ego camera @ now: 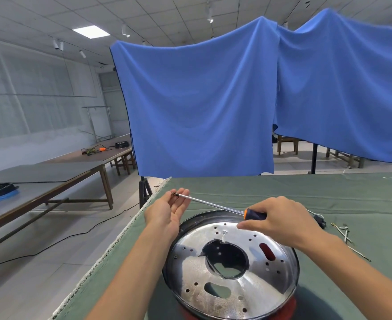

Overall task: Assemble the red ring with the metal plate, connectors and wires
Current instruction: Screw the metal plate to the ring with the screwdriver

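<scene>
A shiny round metal plate (232, 269) with a central hole and several small holes lies on the green table, over the red ring (289, 304), of which only a sliver shows at the plate's near edge. One screw (224, 232) sits in the plate's far side. My right hand (280, 221) grips the black-and-orange handle of a long screwdriver (215, 205), held level above the plate. The screwdriver's tip rests at the fingertips of my left hand (167, 212), which is palm up with relaxed fingers.
Loose wires with metal connectors (345, 234) lie on the green cloth (306, 190) to the right of the plate. The table's left edge runs close to my left arm. Blue cloths (202, 107) hang behind the table. Other tables stand at the left.
</scene>
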Demonstrator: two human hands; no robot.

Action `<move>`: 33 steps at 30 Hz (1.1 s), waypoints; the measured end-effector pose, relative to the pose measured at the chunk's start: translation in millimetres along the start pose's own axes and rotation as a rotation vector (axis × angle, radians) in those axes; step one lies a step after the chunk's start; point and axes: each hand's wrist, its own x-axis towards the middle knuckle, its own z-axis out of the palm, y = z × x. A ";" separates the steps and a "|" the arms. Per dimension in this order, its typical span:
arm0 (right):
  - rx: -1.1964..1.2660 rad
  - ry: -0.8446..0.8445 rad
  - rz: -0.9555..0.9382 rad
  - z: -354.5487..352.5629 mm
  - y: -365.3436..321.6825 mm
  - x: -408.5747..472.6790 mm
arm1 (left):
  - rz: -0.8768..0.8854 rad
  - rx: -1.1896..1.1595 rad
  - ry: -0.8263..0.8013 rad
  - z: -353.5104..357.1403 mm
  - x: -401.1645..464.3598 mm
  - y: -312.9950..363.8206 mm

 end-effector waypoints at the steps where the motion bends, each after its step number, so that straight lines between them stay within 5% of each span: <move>1: -0.006 0.001 0.002 -1.1 -0.9 0.3 | 0.014 0.005 0.001 -0.5 -0.5 0.3; 6: 0.015 -0.032 0.014 -8.3 -8.4 0.2 | 0.130 0.072 0.020 -1.9 -2.9 -1.9; 16: 0.526 -0.461 0.142 -22.4 -2.0 -3.0 | 0.130 0.220 -0.084 -9.1 -8.3 -2.2; 33: 0.710 -0.513 0.173 -12.3 -3.3 -7.2 | 0.041 0.254 -0.201 11.1 -19.0 -32.3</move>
